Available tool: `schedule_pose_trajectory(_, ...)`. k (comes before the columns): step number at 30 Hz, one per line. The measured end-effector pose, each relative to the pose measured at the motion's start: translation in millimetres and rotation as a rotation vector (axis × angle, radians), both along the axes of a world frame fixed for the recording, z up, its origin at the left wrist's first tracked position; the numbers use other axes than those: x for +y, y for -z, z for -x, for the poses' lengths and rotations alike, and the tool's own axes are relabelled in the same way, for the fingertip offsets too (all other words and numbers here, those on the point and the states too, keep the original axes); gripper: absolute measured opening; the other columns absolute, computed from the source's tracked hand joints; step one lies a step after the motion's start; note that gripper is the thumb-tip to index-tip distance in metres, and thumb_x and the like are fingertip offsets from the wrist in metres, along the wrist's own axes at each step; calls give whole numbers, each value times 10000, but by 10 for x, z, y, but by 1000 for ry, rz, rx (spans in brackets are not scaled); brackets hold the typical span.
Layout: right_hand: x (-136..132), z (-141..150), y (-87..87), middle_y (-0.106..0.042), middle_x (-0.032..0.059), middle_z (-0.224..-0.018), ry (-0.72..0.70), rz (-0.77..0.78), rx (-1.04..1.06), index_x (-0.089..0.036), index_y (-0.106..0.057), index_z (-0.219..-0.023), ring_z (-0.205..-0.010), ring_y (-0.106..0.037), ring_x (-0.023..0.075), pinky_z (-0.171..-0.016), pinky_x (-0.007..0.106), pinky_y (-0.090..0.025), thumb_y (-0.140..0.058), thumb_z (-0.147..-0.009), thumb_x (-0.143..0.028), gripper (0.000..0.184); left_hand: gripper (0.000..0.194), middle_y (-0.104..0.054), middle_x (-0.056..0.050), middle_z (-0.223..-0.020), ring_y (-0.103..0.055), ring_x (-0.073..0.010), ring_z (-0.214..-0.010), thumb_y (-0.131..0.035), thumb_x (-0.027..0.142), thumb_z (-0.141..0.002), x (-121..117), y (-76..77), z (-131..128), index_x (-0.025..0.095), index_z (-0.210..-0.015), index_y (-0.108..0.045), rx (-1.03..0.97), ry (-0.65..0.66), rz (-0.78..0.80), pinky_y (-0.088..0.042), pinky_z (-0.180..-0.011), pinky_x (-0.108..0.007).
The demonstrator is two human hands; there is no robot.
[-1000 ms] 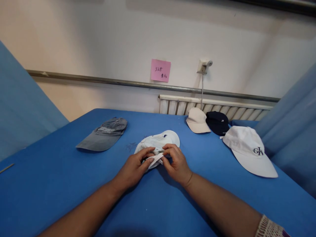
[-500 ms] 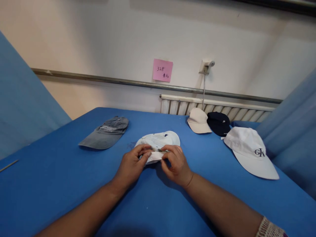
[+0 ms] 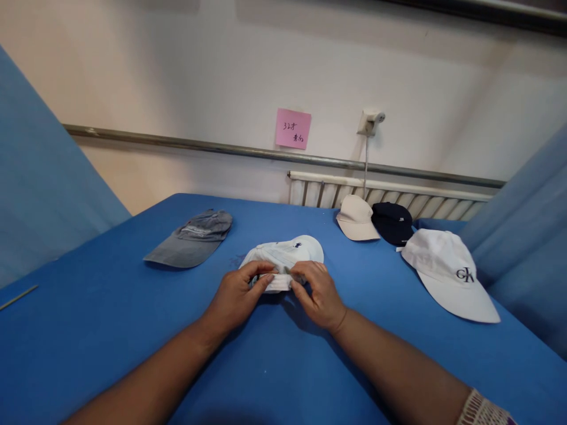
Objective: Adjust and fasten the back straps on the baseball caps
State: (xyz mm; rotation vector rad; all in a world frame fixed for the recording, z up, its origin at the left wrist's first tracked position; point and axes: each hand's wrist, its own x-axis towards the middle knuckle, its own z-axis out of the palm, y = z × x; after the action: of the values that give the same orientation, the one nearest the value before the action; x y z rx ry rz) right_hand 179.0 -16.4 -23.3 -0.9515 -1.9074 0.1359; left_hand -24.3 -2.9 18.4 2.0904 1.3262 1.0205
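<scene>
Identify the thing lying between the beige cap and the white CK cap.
In the head view, the navy cap lies between the beige cap and the white CK cap.

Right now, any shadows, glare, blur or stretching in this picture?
Head view: soft shadows lie on the blue tabletop beneath the left hand and right hand; head view: faint sheen along the grey metal rail, no harsh glare; head view: fine detail on the pale fabric cap being held looks soft; head view: the white fabric cap with black lettering seems stretched, perhaps by a wide lens.
</scene>
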Motion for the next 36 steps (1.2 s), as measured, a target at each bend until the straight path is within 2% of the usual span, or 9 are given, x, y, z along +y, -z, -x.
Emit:
schedule_pose_trajectory(7,44,27,59,-671,29,-938,-6,49,-99,-240,-647,-1055,-888,-583,197,-827,361,-395,-650,-884,-346,202,272,-743,-31,-1035,-675,-222,-962,-556,373,-863,-13,10,-3,231,-1045,-699,68,88,7,-512,-895,-336)
schedule_pose_trajectory(13,73,25,133,-646,14,-817,46,77,-126,-206,-648,-862,-812,-557,191,-772,342,-364,-722,-818,-388,201,263,-746,-25,-1010,-675,-215,-911,-562,370,-857,-21,-30,-15,230,-1038,-694,113,124,17,-507,-851,-318)
schedule_pose_trajectory(18,104,-9,142,-641,2,-782,9,110,-64,-208,-644,-820,-788,-566,170,-776,329,-382,-643,-890,-332,142,240,-744,-18,-973,-669,-211,-875,-564,363,-858,11,-45,9,237,-1016,-695,184,221,64,-487,-789,-299)
schedule_pose_trajectory(21,129,-39,134,-653,7,-802,-11,122,-44,-209,-650,-833,-792,-582,162,-772,322,-401,-562,-937,-272,150,239,-743,-22,-941,-666,-214,-846,-538,356,-862,12,-56,19,234,-987,-702,198,191,67,-478,-768,-302)
schedule_pose_trajectory(24,125,-50,116,-684,12,-891,-49,115,-52,-218,-653,-949,-857,-600,176,-804,335,-413,-630,-892,-306,107,241,-737,-21,-919,-658,-216,-819,-540,379,-853,-1,-89,16,226,-962,-693,180,116,49,-472,-751,-307)
schedule_pose_trajectory(27,78,-27,91,-683,31,-985,-67,115,-80,-223,-609,-1095,-922,-591,217,-841,374,-417,-752,-773,-359,377,221,-722,-12,-862,-642,-207,-776,-553,379,-828,4,-120,10,210,-896,-678,129,66,78,-468,-721,-302)
schedule_pose_trajectory(29,40,-1,75,-666,58,-1036,-42,111,-93,-203,-563,-1150,-946,-580,236,-854,395,-419,-762,-747,-334,468,214,-707,-12,-819,-627,-204,-752,-562,379,-802,20,-124,6,198,-849,-667,84,41,114,-471,-700,-300)
schedule_pose_trajectory(33,14,40,62,-651,70,-984,11,71,-82,-185,-544,-1043,-904,-579,227,-835,385,-426,-629,-802,-183,255,225,-686,-14,-790,-607,-199,-744,-559,381,-784,37,-109,-11,184,-825,-659,48,43,151,-470,-701,-303)
schedule_pose_trajectory(36,35,51,70,-646,58,-924,30,45,-54,-198,-539,-972,-860,-582,219,-813,374,-427,-557,-798,-132,186,251,-687,-14,-793,-590,-189,-726,-534,394,-811,12,-117,-37,182,-830,-667,69,87,175,-456,-686,-296)
